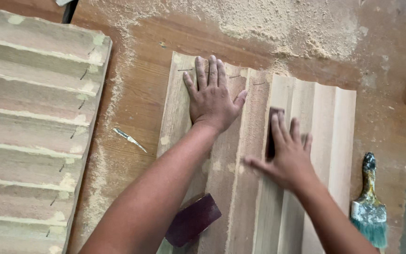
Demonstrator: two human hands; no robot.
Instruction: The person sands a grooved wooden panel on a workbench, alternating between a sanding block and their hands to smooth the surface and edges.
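right hand point(290, 157) presses folded sandpaper point(272, 134) into a groove of the fluted wood panel point(334, 136) | left hand point(211, 96) flat, fingers spread, on panel's left part | spare sandpaper piece point(193, 220) below | paintbrush point(369, 204) right | second fluted panel point(34, 127) left, sawdust-strewn workbench point(137, 89)
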